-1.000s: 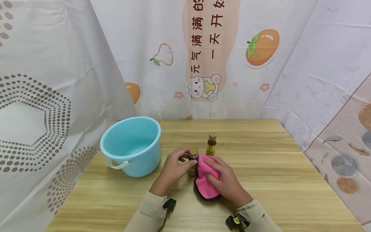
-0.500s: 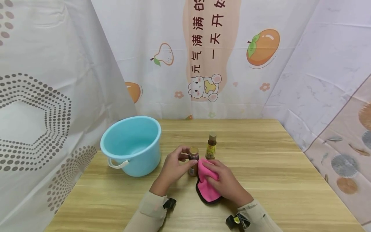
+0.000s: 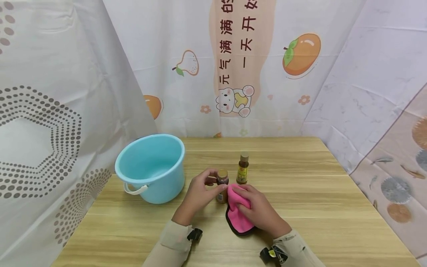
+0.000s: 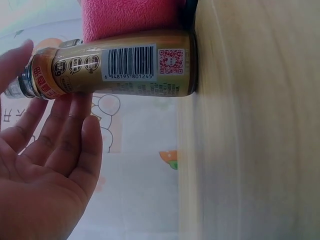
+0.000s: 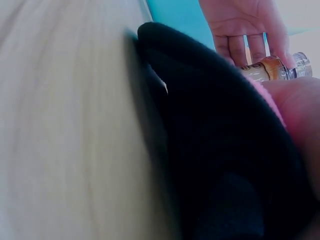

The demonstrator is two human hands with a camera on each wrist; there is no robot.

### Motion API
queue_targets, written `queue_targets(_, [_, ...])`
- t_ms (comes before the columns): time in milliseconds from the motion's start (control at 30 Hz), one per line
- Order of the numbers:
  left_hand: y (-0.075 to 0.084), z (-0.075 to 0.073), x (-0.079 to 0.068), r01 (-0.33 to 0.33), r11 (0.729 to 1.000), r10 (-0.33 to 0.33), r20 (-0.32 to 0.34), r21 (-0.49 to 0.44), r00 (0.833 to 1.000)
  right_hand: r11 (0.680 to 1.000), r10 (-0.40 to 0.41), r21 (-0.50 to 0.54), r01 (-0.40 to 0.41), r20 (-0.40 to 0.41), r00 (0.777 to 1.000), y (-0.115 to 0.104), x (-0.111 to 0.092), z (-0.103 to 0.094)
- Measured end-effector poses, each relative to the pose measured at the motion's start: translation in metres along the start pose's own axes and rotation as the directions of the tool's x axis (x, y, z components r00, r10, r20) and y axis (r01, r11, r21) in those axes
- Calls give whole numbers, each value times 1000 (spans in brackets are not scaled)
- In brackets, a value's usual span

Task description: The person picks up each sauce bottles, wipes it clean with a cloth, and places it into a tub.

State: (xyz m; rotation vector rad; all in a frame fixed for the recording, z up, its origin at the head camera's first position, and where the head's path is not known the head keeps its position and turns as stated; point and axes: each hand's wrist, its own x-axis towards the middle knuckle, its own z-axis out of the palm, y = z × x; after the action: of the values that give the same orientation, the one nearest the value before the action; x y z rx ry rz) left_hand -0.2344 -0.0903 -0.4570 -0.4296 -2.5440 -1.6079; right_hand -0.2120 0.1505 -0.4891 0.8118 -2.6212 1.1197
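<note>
A brown bottle with a gold cap and a gold, barcoded label (image 4: 131, 63) stands upright on the table. My left hand (image 3: 199, 193) holds it near the top, thumb on one side and fingers on the other. Bunched in my right hand (image 3: 261, 208) is a pink cloth with a black edge (image 3: 241, 221). The cloth lies against the bottle's right side, and its black part (image 5: 220, 130) hangs down near the tabletop. Behind the cloth stands a second dark bottle with a yellow label (image 3: 242, 172), apart from both hands.
A light blue bucket (image 3: 168, 187) with a white handle (image 3: 136, 190) stands at the left of the wooden table (image 3: 310, 193). Printed curtains (image 3: 186, 96) hang behind the table and at its sides.
My right hand has slid the cloth slightly down along the bottle, toward me. More of the yellow label behind it now shows. My left hand and the held bottle have stayed in place.
</note>
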Motion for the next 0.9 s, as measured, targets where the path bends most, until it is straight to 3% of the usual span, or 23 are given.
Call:
queue_targets(433, [2,-1,0,13,1000,-13,5,12,1000,997,-3,72,8,-66,998,-4,0,2])
queue_targets(900, [1,0,1,23,1000,-22,18,-21,1000,954,-98,254,159,-234,967,-9,3,1])
